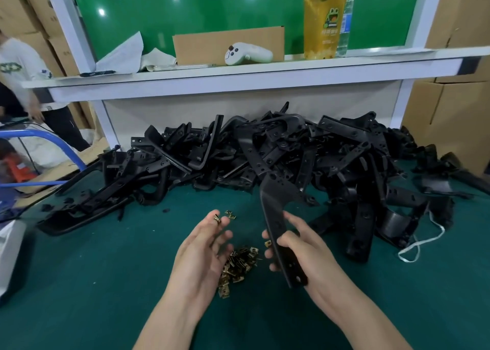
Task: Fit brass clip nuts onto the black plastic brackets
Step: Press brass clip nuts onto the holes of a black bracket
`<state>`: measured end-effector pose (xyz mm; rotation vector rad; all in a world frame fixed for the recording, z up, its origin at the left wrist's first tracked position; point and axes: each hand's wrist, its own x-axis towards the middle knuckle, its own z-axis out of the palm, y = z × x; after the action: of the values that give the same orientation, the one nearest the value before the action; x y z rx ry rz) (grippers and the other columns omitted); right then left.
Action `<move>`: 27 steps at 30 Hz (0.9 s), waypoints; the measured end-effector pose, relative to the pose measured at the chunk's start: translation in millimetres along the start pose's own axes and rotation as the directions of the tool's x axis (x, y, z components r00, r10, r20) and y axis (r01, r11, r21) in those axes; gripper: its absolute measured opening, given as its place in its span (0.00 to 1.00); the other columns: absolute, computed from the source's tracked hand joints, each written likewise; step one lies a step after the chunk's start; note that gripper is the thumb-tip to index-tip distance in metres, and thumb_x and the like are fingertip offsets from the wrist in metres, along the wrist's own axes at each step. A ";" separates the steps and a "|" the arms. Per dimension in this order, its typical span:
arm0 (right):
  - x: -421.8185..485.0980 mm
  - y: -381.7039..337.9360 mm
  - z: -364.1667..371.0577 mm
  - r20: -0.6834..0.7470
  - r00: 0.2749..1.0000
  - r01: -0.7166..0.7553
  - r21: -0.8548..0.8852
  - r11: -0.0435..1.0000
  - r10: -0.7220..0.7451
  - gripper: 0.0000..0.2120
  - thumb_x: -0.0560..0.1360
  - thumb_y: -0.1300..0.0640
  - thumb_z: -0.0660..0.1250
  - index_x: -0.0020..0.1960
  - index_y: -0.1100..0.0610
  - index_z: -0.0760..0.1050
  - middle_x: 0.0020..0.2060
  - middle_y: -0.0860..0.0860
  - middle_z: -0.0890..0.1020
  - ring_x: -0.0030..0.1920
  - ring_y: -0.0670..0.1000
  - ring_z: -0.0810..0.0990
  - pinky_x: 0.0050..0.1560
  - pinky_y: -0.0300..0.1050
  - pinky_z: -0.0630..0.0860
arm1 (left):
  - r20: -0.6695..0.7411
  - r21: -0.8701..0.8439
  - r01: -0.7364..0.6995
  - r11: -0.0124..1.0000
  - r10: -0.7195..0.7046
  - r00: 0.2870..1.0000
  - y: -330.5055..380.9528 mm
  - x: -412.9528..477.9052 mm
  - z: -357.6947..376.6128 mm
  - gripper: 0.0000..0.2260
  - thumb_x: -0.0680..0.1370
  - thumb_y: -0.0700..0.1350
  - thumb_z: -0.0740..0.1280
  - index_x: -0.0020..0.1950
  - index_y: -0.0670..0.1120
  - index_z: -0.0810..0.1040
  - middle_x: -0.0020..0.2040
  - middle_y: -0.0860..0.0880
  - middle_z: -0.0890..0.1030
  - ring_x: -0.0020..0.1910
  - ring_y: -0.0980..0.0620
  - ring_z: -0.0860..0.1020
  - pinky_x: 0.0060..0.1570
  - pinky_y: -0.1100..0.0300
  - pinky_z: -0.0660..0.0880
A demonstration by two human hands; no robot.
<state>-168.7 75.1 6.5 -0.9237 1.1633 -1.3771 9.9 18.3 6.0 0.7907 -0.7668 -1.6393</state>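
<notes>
Hands sat close together: the left hand (208, 243) pinched a brass clip (217, 218) at its fingertips, other fingers loose, and the right hand (298, 246) gripped a black bracket (275, 212), long axis tilted up and away. The clip hung just left of the bracket; spare clips (240, 263) lay beneath on the green counter (92, 283), a bracket heap (265, 151) behind under a white shelf (238, 74).

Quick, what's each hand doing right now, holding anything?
Left hand: pinches a brass clip nut at its fingertips.
Right hand: grips a black bracket.
</notes>
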 end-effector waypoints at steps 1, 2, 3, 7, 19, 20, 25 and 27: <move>-0.6 -0.5 0.4 -0.005 1.000 0.006 -0.011 1.000 -0.006 0.18 0.80 0.62 0.64 0.63 0.42 0.73 0.47 0.53 0.86 0.39 0.52 0.84 0.40 0.46 0.81 | -0.009 0.001 0.003 1.000 -0.003 1.000 -0.2 0.2 0.2 0.11 0.80 0.42 0.66 0.62 0.49 0.80 0.47 0.50 0.85 0.39 0.55 0.83 0.47 0.55 0.75; -1.5 -0.9 0.6 -0.010 1.000 0.018 -0.027 0.999 -0.019 0.16 0.80 0.59 0.66 0.62 0.41 0.73 0.46 0.52 0.86 0.38 0.52 0.83 0.39 0.45 0.81 | -0.018 -0.003 0.007 1.000 -0.007 1.000 -0.1 0.0 0.4 0.11 0.81 0.41 0.64 0.62 0.50 0.80 0.47 0.50 0.85 0.38 0.55 0.83 0.47 0.55 0.74; -2.5 -1.6 0.9 -0.017 0.999 0.034 -0.044 0.998 -0.035 0.14 0.79 0.56 0.68 0.60 0.39 0.73 0.44 0.51 0.86 0.37 0.52 0.82 0.39 0.44 0.80 | -0.028 -0.010 0.011 1.000 -0.012 1.000 0.3 -0.5 0.8 0.12 0.82 0.39 0.62 0.61 0.51 0.81 0.46 0.50 0.85 0.38 0.55 0.83 0.47 0.55 0.74; -7.7 -4.2 1.7 -0.026 0.992 0.112 -0.239 0.965 -0.121 0.13 0.74 0.40 0.71 0.55 0.32 0.71 0.43 0.48 0.84 0.32 0.49 0.80 0.38 0.36 0.78 | -0.038 -0.088 0.046 0.995 -0.050 0.998 1.7 -1.3 0.8 0.13 0.82 0.39 0.61 0.61 0.49 0.81 0.41 0.52 0.83 0.36 0.55 0.81 0.48 0.56 0.73; -10.3 10.2 -0.5 0.087 0.919 0.214 -0.929 0.302 -0.384 0.20 0.76 0.34 0.60 0.63 0.36 0.58 0.48 0.33 0.74 0.46 0.44 0.80 0.44 0.43 0.75 | -0.037 -0.027 0.017 0.999 -0.018 0.999 2.9 -0.6 2.3 0.09 0.81 0.48 0.65 0.53 0.47 0.83 0.45 0.52 0.85 0.36 0.57 0.82 0.45 0.57 0.74; -9.8 10.7 -0.7 0.082 0.919 0.207 -0.932 0.296 -0.386 0.20 0.76 0.34 0.59 0.64 0.36 0.58 0.50 0.34 0.75 0.46 0.44 0.80 0.44 0.44 0.75 | -0.028 -0.025 0.012 1.000 -0.012 1.000 2.7 -1.3 1.8 0.09 0.81 0.48 0.65 0.55 0.46 0.83 0.48 0.51 0.86 0.37 0.57 0.83 0.45 0.58 0.75; -8.8 12.6 -1.8 0.039 0.911 0.164 -0.948 0.274 -0.411 0.23 0.77 0.36 0.61 0.69 0.40 0.62 0.61 0.36 0.76 0.53 0.44 0.80 0.46 0.42 0.75 | -0.010 -0.038 0.021 0.999 -0.021 1.000 2.6 -4.3 1.0 0.11 0.82 0.42 0.62 0.60 0.44 0.81 0.53 0.49 0.87 0.39 0.57 0.83 0.37 0.64 0.80; -8.0 12.5 -3.0 0.033 0.906 0.154 -0.954 0.256 -0.423 0.24 0.78 0.37 0.62 0.71 0.42 0.64 0.62 0.36 0.75 0.57 0.42 0.78 0.48 0.40 0.75 | -0.006 -0.011 0.013 1.000 -0.013 1.000 2.7 -5.1 1.5 0.11 0.83 0.42 0.63 0.62 0.45 0.81 0.55 0.49 0.86 0.39 0.57 0.83 0.40 0.62 0.79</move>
<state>-167.6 83.9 -5.8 -1.9578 2.1832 -0.9607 11.0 22.9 9.6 0.7939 -0.7490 -1.6513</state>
